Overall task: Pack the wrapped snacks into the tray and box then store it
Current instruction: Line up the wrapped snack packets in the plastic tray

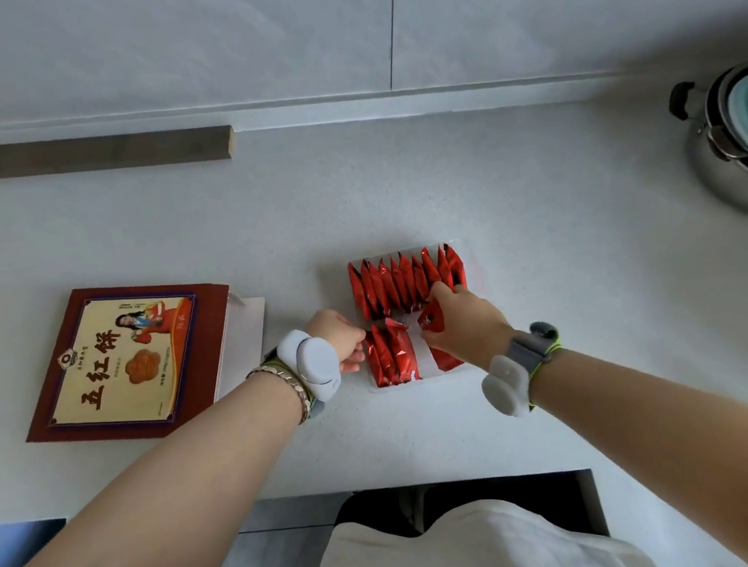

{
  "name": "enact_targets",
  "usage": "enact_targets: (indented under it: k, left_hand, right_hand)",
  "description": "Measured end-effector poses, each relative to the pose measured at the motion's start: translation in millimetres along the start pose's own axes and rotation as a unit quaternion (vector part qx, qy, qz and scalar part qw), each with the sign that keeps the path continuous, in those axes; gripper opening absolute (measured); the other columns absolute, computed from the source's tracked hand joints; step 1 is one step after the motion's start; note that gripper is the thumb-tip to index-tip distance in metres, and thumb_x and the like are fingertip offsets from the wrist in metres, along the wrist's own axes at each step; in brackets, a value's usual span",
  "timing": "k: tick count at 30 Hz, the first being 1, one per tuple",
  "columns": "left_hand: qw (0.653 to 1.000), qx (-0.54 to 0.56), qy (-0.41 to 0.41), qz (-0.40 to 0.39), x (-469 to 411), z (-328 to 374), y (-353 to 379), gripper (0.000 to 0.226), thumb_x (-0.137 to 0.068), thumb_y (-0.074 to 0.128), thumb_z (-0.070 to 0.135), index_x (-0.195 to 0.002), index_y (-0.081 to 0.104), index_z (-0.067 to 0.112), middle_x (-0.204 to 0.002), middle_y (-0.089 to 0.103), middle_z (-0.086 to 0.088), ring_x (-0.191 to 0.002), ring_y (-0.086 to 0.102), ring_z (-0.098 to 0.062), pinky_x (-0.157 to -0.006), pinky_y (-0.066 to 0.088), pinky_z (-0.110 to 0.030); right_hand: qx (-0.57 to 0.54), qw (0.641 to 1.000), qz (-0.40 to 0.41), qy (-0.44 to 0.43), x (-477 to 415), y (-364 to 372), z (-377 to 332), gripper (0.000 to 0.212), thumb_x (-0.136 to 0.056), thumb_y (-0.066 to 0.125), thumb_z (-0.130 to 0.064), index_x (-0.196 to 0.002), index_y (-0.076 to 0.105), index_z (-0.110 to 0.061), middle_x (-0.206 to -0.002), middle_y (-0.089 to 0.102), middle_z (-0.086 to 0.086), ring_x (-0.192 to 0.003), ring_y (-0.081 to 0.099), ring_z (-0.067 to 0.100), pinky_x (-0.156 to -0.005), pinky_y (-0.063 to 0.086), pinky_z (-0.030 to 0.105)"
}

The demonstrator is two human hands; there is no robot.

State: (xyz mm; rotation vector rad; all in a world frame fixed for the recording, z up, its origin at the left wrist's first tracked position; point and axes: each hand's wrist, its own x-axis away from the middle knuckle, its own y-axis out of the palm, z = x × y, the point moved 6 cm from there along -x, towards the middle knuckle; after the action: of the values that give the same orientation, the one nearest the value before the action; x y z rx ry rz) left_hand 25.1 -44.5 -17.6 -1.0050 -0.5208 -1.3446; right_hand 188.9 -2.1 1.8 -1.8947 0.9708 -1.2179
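Nearest the head camera, a white garment fills the bottom edge, and two bare forearms reach from it over the pale counter. Each wrist carries a white strapped device: one on the left beside a metal bracelet, one on the right.

The right hand pinches a red wrapped snack between thumb and curled fingers, holding it tilted over the right part of the tray's nearer compartment. The left hand has its fingers curled in, with the knuckles against the tray's left end, just beside the nearest packets. Whether it grips the rim or only rests there cannot be told.

The clear tray sits on the counter between the hands. Its far row is packed from end to end with red packets standing on edge. Its near row holds a few upright packets at the left, with bare tray showing between them and the held snack.

The red box, with its gold label facing up, lies flat on the counter, to the left of the tray and apart from it. A steel pot stands at the far right edge, and a wooden strip lies along the wall.
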Motion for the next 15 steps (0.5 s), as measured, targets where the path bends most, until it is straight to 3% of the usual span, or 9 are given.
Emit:
enact_targets:
  k: [5, 8, 12, 15]
  left_hand:
    - [1.0, 0.028, 0.004, 0.003, 0.1, -2.6, 0.1, 0.028, -0.094, 0.048, 0.001, -0.068, 0.04, 0.01, -0.063, 0.046, -0.008, -0.053, 0.048, -0.018, -0.059, 0.05, -0.035]
    - [0.999, 0.043, -0.002, -0.002, 0.7, -3.3, 1.2, 0.028, -0.094, 0.048, 0.001, -0.068, 0.041, 0.009, -0.063, 0.045, -0.009, -0.054, 0.048, -0.018, -0.066, 0.051, -0.04]
    - [0.999, 0.04, 0.005, -0.003, 3.7, -2.5, 2.0, 0.027, -0.093, 0.049, 0.001, -0.069, 0.043, 0.009, -0.063, 0.047, -0.009, -0.054, 0.048, -0.018, -0.058, 0.05, -0.034]
    - [0.999, 0.05, -0.003, -0.004, 4.6, -2.4, 3.9, 0.027, -0.094, 0.049, 0.001, -0.069, 0.043, 0.008, -0.065, 0.047, -0.009, -0.055, 0.049, -0.018, -0.068, 0.053, -0.041]
  right_hand:
    - [0.131, 0.991, 0.009, 0.003, -1.4, 17.2, -23.3, 0.029, -0.093, 0.047, -0.018, -0.12, 0.042, -0.009, -0.119, 0.045, 0.016, -0.097, 0.06, 0.035, -0.066, 0.041, 0.035]
    - [0.142, 0.99, 0.001, 0.005, 0.7, 24.0, -24.7, 0.028, -0.094, 0.044, -0.018, -0.12, 0.044, -0.009, -0.119, 0.049, 0.017, -0.1, 0.061, 0.036, -0.071, 0.045, 0.036]
    - [0.158, 0.987, -0.027, 0.027, 2.2, 25.4, -15.9, 0.031, -0.093, 0.043, -0.013, -0.124, 0.041, -0.007, -0.124, 0.051, 0.018, -0.109, 0.058, 0.036, -0.084, 0.049, 0.039]
    - [0.145, 0.988, -0.007, 0.053, 2.2, 22.4, -13.9, 0.034, -0.093, 0.044, -0.011, -0.126, 0.035, -0.006, -0.124, 0.048, 0.019, -0.105, 0.061, 0.035, -0.081, 0.051, 0.037]
